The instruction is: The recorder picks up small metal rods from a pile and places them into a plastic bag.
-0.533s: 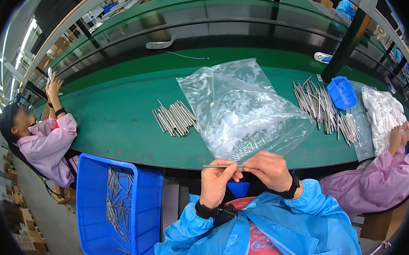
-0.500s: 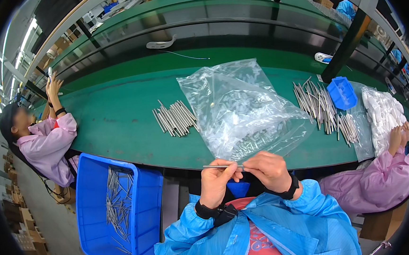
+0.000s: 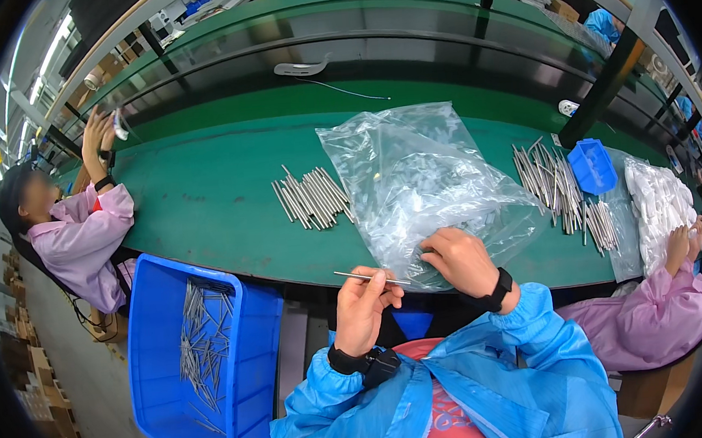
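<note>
A thin metal rod [image 3: 355, 276] lies across my left hand [image 3: 359, 309], pinched between thumb and fingers in front of the table's near edge. My right hand [image 3: 461, 262] rests over the near part of a large clear plastic bag [image 3: 413, 182], its fingers bent together and pointing down. What those fingertips hold, if anything, is hidden. Small translucent pieces show inside the bag. To the left of the bag lies a row of metal rods [image 3: 310, 199].
A blue bin [image 3: 250, 348] with loose rods stands at left, below the green table [image 3: 203, 205]. On the right are more rods [image 3: 556, 184], a small blue tray [image 3: 591, 165] and bagged white items [image 3: 657, 197]. People in pink sleeves sit at both sides.
My right hand has left the rod and moved forward onto the plastic bag. The left hand keeps the rod and has shifted slightly left. The person at left has moved a white item.
</note>
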A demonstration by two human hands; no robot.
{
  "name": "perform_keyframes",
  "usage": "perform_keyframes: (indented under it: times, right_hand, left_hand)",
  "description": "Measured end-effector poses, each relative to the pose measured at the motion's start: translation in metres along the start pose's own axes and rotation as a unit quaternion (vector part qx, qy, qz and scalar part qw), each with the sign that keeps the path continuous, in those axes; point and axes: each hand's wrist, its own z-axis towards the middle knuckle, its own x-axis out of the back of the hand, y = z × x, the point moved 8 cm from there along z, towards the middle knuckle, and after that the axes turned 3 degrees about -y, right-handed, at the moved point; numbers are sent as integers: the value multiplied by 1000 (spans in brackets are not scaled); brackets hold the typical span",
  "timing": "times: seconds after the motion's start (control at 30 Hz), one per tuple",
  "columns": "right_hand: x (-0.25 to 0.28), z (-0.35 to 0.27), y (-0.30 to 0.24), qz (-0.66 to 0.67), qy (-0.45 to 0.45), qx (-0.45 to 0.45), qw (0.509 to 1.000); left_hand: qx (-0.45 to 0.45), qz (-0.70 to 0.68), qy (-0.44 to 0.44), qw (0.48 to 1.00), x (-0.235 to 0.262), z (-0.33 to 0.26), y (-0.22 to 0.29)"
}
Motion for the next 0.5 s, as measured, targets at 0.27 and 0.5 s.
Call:
perform_keyframes:
  times: [0.27, 0.5]
  right_hand:
    - [-16, 13, 5, -39, -42, -15, 998]
    - [19, -13, 4, 187, 5, -71, 980]
  left_hand:
    - [4, -23, -9, 1000, -4, -1, 4]
    - [42, 219, -90, 971, -11, -10, 3]
